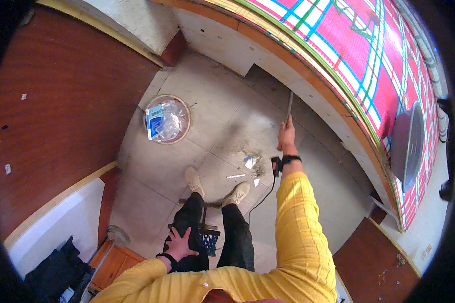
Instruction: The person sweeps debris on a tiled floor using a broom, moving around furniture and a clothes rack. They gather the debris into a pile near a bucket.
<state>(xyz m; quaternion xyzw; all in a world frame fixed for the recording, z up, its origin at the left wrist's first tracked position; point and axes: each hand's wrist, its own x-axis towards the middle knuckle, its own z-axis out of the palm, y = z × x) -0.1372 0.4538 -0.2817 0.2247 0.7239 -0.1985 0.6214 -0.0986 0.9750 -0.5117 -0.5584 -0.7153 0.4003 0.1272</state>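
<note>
My right hand point(287, 134) grips a thin rod-like handle point(290, 102). The rod's far end is hidden in the dark gap under the raised bed platform point(311, 81). My left hand point(181, 244) rests on my left thigh with its fingers spread, holding nothing. On the tiled floor, between my right shoe point(237, 193) and my right forearm, lies a patch of dust and dirt point(257, 172). White paper scraps point(250, 163) and a thin white stick point(236, 176) lie in and beside it.
A round waste bin point(189, 125) holds clear plastic and a blue-and-white box point(154, 123). Below me is a low folding stool point(208, 242). A plaid mat point(349, 45) covers the platform, with a plastic basin point(405, 144) on it. Brown wooden panels point(68, 75) stand left.
</note>
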